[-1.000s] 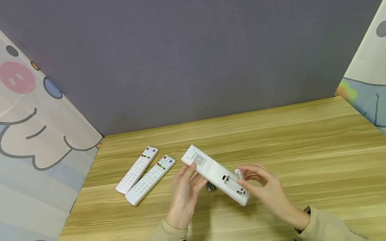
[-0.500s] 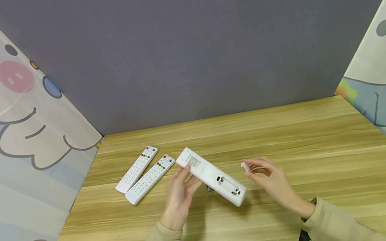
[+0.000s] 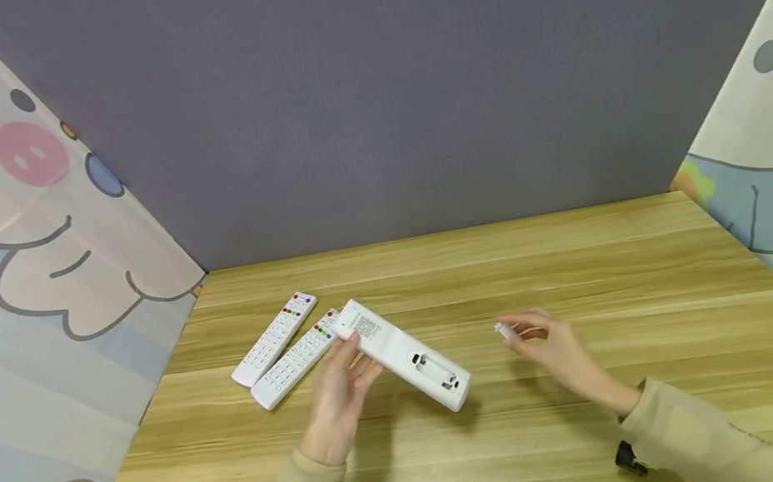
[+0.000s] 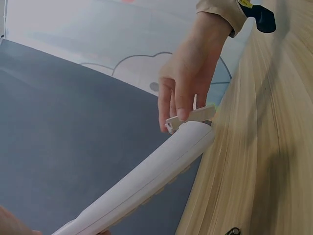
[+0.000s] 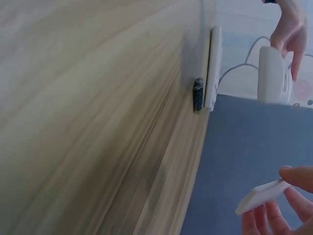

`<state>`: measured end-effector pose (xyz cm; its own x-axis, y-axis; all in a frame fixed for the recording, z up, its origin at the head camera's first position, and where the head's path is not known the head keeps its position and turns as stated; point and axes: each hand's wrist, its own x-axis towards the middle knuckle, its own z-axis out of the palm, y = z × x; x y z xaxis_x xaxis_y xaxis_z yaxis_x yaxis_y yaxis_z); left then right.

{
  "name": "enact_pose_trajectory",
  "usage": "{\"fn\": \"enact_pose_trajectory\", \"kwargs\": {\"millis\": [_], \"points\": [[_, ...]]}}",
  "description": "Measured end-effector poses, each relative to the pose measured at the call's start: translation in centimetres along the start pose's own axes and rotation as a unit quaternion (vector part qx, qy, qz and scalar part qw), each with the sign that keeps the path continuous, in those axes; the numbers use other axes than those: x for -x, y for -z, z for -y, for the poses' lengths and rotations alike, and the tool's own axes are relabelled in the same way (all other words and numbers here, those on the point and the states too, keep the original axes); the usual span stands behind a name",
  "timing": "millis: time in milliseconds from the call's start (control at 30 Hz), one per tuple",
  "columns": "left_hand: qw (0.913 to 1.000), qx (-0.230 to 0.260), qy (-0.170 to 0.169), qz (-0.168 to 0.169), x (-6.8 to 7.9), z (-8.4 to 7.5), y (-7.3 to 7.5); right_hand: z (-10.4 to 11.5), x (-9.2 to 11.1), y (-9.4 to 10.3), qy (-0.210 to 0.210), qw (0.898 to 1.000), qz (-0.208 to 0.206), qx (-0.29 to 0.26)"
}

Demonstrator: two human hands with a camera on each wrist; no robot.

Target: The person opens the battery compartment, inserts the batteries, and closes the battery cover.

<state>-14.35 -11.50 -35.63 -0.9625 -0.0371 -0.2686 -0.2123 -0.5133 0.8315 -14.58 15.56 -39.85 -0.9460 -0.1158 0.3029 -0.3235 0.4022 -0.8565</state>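
Observation:
A white remote control is held above the table in my left hand, which grips it near its far end. Its back faces up, showing a printed code and an uncovered battery compartment with metal contacts. My right hand pinches a small white battery cover between thumb and fingers, apart from the remote in the head view. Dark batteries lie on the table, hidden from the head view by the remote and left hand.
Two more white remotes lie buttons up at the left: one remote farther back, the other remote nearer and partly behind the held one. A dark grey panel stands along the back edge of the wooden table. Printed cartoon sheets flank both sides.
The battery cover has come away from the remote and moved right with my right hand. My left hand has carried the remote to the left, hiding the batteries.

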Motion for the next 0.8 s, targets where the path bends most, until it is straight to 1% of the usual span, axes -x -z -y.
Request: {"fn": "enact_pose_trajectory", "kwargs": {"millis": [300, 467, 600, 800], "points": [[0.9999, -0.011, 0.0, -0.013, 0.0, -0.5, 1.1, -1.4, -0.6, 0.8, -0.011, 0.996, 0.048, 0.071], [0.9997, -0.014, 0.003, -0.019, 0.0, -0.7, 1.6, -2.1, -0.8, 1.2, -0.011, 0.99, 0.079, 0.119], [0.9995, -0.016, 0.008, -0.028, 0.0, -0.9, 2.1, -2.4, -0.9, 1.5, -0.009, 0.984, 0.102, 0.143], [0.9991, -0.016, 0.014, -0.036, 0.0, -1.2, 2.7, -2.9, -1.0, 1.5, -0.004, 0.978, 0.117, 0.171]]}}
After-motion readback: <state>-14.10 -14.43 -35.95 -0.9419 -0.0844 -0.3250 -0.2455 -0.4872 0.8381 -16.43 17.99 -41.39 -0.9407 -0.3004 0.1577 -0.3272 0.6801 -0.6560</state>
